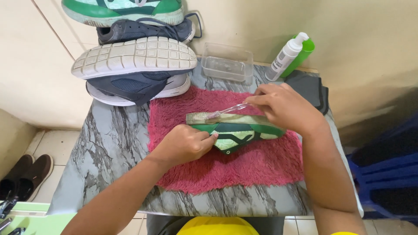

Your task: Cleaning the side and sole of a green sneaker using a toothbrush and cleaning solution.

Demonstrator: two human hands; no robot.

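Head view of a marble-patterned worktop (109, 143) set against a cream wall. A shaggy pink towel (244, 167) covers its middle and right; bare grey-veined surface is left as a broad strip on the left and a narrow one along the near edge.

The green shoe (235, 130) lies on its side at the towel's centre, its pale sole edge turned towards the wall. The left hand (185, 143) is clenched on the shoe's near end, fingers curled into the upper. The right hand (283, 106) grasps the handle of a clear-handled toothbrush (226, 110) — its bristled head rests on the sole edge, near the shoe's left end.

At the back left corner, a stack of shoes crowds the worktop: two navy shoes with white soles (139, 74), one showing a gridded tread, and above them another green shoe (126, 9) at the picture's top edge. A clear rectangular plastic tub (227, 63) stands at the back centre; it appears to hold a little liquid, though this is hard to tell. To its right, a white pump bottle (287, 55) leans before a green container (305, 52), with a dark folded cloth (310, 89) beside them.

A pair of dark shoes (24, 174) sits on the tiled floor at left.
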